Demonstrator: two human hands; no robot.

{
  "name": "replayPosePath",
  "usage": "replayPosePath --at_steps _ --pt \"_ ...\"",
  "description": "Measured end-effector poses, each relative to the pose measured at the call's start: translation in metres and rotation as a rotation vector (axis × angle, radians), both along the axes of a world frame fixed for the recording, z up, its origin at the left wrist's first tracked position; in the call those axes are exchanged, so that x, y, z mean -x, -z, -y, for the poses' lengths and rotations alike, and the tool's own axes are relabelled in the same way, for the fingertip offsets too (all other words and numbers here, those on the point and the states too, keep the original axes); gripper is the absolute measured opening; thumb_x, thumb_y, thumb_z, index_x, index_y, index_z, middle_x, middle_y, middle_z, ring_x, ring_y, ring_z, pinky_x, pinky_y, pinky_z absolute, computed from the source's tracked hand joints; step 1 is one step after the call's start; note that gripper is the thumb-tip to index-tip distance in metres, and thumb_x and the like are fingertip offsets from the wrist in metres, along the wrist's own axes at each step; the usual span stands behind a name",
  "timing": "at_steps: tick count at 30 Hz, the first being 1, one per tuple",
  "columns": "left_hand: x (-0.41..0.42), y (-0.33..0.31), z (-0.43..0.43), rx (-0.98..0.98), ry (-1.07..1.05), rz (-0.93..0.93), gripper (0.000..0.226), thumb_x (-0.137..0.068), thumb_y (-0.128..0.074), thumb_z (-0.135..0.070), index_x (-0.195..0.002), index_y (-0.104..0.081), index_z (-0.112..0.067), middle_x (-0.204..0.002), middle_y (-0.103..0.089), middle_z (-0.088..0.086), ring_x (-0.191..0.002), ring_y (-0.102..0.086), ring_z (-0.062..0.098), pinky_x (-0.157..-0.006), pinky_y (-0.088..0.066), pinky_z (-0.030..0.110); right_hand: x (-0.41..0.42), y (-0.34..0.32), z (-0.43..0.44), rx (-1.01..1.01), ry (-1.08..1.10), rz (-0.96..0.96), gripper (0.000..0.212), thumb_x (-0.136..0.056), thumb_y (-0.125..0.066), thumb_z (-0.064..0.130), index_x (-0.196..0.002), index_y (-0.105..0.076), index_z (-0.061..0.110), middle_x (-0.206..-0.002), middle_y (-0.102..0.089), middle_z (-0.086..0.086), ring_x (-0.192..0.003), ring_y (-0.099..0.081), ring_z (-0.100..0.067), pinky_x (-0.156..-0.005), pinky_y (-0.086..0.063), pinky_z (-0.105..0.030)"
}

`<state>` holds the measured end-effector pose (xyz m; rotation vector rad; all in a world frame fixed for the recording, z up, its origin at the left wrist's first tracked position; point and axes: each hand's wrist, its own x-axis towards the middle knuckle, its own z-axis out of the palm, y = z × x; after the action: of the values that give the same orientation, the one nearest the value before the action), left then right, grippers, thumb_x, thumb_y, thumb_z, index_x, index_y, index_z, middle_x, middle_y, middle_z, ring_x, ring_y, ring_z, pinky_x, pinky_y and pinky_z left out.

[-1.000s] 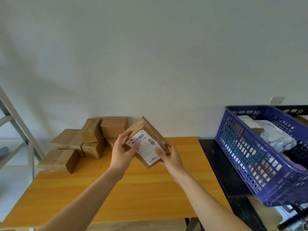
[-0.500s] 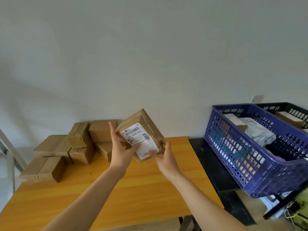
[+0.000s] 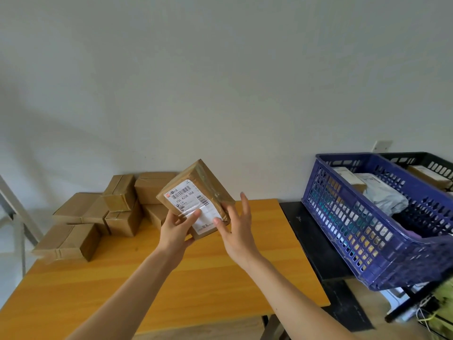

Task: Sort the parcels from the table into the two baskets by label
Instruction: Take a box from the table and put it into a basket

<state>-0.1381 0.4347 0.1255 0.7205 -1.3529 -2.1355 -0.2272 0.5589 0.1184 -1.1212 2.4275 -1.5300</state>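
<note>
Holding a brown cardboard parcel [image 3: 209, 184] up above the far middle of a yellow wooden table [image 3: 208, 278], a person shows its white shipping label [image 3: 186, 200] to the camera. The label carries barcodes and the printed code 436 A208 066. The parcel is tilted with one corner pointing up, and clear tape shines along its right face.

The left hand [image 3: 174, 231] grips the parcel from below. Its thumb lies across the lower part of the label and its other fingers curl under the box. The right hand [image 3: 236, 231] is spread wide beside the parcel's right side, fingers straight and pointing up. Only its thumb tip rests on the parcel, at the label's lower right corner. Both bare forearms reach in over the table's near edge.

On the table's far left corner sits a pile of plain cardboard boxes [image 3: 98, 217], some stacked on others. Just past the table's right edge, a blue lattice basket [image 3: 355, 224] rests on a black stand [image 3: 313, 241]. It holds a grey plastic mailer [image 3: 384, 200] and a labelled box [image 3: 348, 174]. Farther out from the table's right edge, a black basket [image 3: 414, 157] holds a second box [image 3: 429, 176]. A plain white wall [image 3: 220, 82] rises behind the table.
</note>
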Motion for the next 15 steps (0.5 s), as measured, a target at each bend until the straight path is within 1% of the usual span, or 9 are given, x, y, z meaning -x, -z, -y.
replayPosePath --at_steps 1,3,4,6,7,10,12,13,15 --pt "-0.003 0.001 0.001 0.003 -0.003 0.009 0.036 -0.086 -0.071 -0.014 -0.118 -0.059 -0.026 -0.111 -0.071 0.002 -0.103 -0.068 0.025 -0.076 -0.057 0.042 0.000 -0.001 0.000 0.002 -0.043 0.015 0.035 -0.097 -0.055 0.025 -0.131 -0.048 0.026 -0.156 -0.019 0.007 -0.145 -0.018 -0.009 -0.115 -0.027 -0.027" --pt "-0.008 0.002 0.003 0.022 -0.006 0.028 0.036 -0.086 -0.071 -0.014 -0.117 -0.060 -0.027 -0.107 -0.072 0.000 -0.101 -0.068 0.023 -0.074 -0.057 0.040 -0.001 -0.004 0.002 -0.008 -0.102 0.057 0.044 -0.098 -0.054 0.019 -0.139 -0.042 0.028 -0.144 -0.042 0.008 -0.131 -0.042 -0.008 -0.107 -0.042 -0.030" --pt "-0.010 0.003 0.004 0.032 -0.005 0.036 0.035 -0.086 -0.070 -0.013 -0.117 -0.060 -0.026 -0.105 -0.073 -0.001 -0.099 -0.069 0.021 -0.074 -0.056 0.038 -0.002 -0.005 0.002 -0.018 -0.105 0.076 0.050 -0.097 -0.054 0.017 -0.143 -0.037 0.029 -0.139 -0.046 0.009 -0.125 -0.047 -0.007 -0.103 -0.046 -0.030" --pt "-0.013 0.003 0.006 0.045 -0.009 0.052 0.033 -0.086 -0.070 -0.011 -0.115 -0.061 -0.024 -0.105 -0.073 0.001 -0.096 -0.070 0.019 -0.073 -0.056 0.034 -0.001 -0.005 0.004 -0.031 -0.098 0.119 0.061 -0.096 -0.055 0.014 -0.149 -0.029 0.032 -0.139 -0.047 0.011 -0.124 -0.047 -0.005 -0.102 -0.046 -0.027" --pt "-0.015 0.003 0.006 0.054 -0.010 0.059 0.031 -0.086 -0.070 -0.011 -0.113 -0.061 -0.024 -0.105 -0.073 0.002 -0.095 -0.070 0.018 -0.072 -0.055 0.033 0.000 -0.002 0.005 -0.038 -0.095 0.139 0.062 -0.096 -0.055 0.014 -0.149 -0.029 0.032 -0.139 -0.047 0.010 -0.125 -0.047 -0.006 -0.103 -0.045 -0.028" --pt "-0.018 0.005 0.007 0.103 -0.003 0.076 0.032 -0.087 -0.068 -0.006 -0.108 -0.057 -0.028 -0.106 -0.071 0.003 -0.093 -0.070 0.017 -0.070 -0.055 0.029 0.001 0.002 0.004 -0.057 -0.084 0.203 0.052 -0.094 -0.058 0.015 -0.141 -0.040 0.030 -0.131 -0.055 0.005 -0.117 -0.053 -0.011 -0.099 -0.049 -0.037" --pt "-0.020 0.006 0.008 0.143 0.004 0.097 0.039 -0.088 -0.066 -0.005 -0.116 -0.054 -0.029 -0.110 -0.069 0.002 -0.098 -0.068 0.019 -0.070 -0.056 0.028 0.000 0.003 0.002 -0.042 -0.100 0.260 0.050 -0.092 -0.059 0.009 -0.135 -0.044 0.031 -0.124 -0.059 0.010 -0.111 -0.058 -0.009 -0.094 -0.053 -0.035" --pt "-0.020 0.006 0.009 0.162 0.011 0.110 0.043 -0.088 -0.066 -0.005 -0.122 -0.052 -0.028 -0.113 -0.068 0.002 -0.102 -0.067 0.021 -0.071 -0.055 0.028 0.000 0.003 0.002 -0.040 -0.108 0.279 0.053 -0.092 -0.060 0.007 -0.136 -0.042 0.031 -0.124 -0.058 0.014 -0.111 -0.059 -0.009 -0.093 -0.053 -0.032" --pt "-0.022 0.006 0.011 0.213 0.029 0.145 0.051 -0.090 -0.065 -0.007 -0.134 -0.048 -0.025 -0.117 -0.067 0.002 -0.104 -0.065 0.020 -0.070 -0.052 0.023 -0.001 0.004 0.002 -0.040 -0.102 0.300 0.065 -0.092 -0.062 0.008 -0.146 -0.033 0.027 -0.132 -0.053 0.014 -0.118 -0.055 -0.008 -0.099 -0.050 -0.032"
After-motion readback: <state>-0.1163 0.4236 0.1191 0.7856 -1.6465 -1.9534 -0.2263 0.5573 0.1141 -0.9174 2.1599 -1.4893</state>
